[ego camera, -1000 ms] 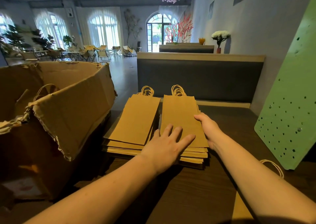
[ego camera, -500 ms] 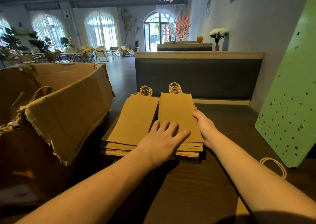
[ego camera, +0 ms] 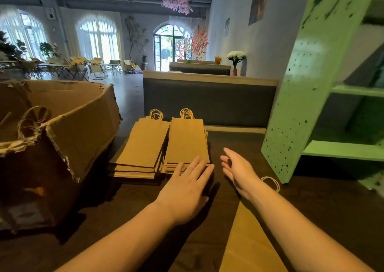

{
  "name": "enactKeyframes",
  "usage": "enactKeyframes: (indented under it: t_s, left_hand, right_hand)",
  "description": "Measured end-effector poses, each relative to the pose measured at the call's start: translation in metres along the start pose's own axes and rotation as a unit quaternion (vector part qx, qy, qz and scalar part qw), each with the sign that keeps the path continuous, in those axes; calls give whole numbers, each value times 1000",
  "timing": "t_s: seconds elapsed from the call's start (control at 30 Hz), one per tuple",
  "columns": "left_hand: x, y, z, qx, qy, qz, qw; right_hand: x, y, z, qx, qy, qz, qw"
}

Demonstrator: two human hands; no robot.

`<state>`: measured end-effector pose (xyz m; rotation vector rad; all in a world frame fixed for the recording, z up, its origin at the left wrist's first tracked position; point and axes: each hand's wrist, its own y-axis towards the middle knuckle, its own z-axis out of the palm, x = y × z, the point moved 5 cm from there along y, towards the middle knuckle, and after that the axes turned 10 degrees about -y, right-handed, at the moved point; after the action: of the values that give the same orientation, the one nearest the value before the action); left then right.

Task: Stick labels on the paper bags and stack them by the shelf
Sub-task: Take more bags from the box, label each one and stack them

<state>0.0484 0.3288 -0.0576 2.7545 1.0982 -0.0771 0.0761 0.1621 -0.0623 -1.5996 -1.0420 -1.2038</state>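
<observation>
left grip (ego camera: 187, 188) released, flat, fingertips on near edge of right bag stack (ego camera: 187, 141). right grip (ego camera: 239, 172) released, holding nothing, just beside it. left bag stack (ego camera: 143, 147) adjacent, both on surface (ego camera: 311, 209).

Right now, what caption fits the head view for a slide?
Open hands over a dark table: left hand at the right bag stack's near edge, right hand beside it, green shelf nearby.
</observation>
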Motion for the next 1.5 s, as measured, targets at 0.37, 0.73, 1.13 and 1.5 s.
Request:
enactKeyframes:
  t_s: [0.37,0.73,1.13,1.5]
  left_hand:
    - [-119,-50,63,121,-185,30,975]
    - [-122,-146,64,147,-147,-27,978]
    - [-114,-215,31,-96,-335,-178,920]
    - [-79,-222,6,-222,-817,-217,486]
  right_hand:
    - [-42,-135,-99,-150,-176,-42,972]
    - [-81,-215,-49,-149,-167,-21,974]
    - [-82,-259,16,-164,93,12,982]
    - [-60,-225,40,-20,145,42,988]
